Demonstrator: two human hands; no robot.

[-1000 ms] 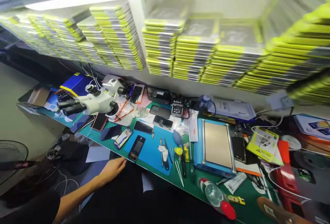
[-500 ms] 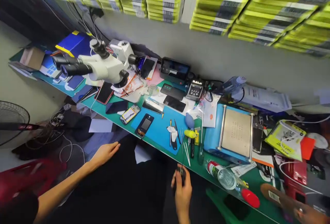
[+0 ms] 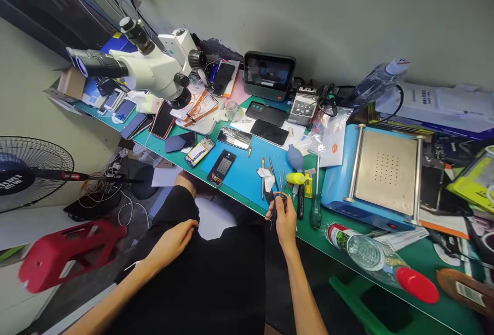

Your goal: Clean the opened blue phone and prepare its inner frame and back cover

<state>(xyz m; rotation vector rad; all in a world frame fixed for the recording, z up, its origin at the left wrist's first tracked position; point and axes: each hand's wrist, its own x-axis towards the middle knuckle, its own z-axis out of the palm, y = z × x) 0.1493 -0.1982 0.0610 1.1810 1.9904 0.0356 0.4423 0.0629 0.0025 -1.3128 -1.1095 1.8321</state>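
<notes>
While my right hand sits at the near edge of the tabletop, its fingers are curled around a small dark tool, which they hold upright just in front of the blue mat. I cannot make out what kind of tool it is. My left hand rests on my lap below the tabletop edge, fingers loosely bent and gripping nothing that I can see.

Just beyond the tool, a row of tweezers, a yellow-handled tool and a green-handled screwdriver lie side by side. A black phone frame lies on the mat's left part, with an opened phone just left of it. The blue heating plate stands to the right of the tools, and a clear bottle with a red cap lies on its side near the edge. A white microscope stands at the far left of the tabletop, and a small screen sits against the wall. On the floor to my left are a fan and a red stool.
</notes>
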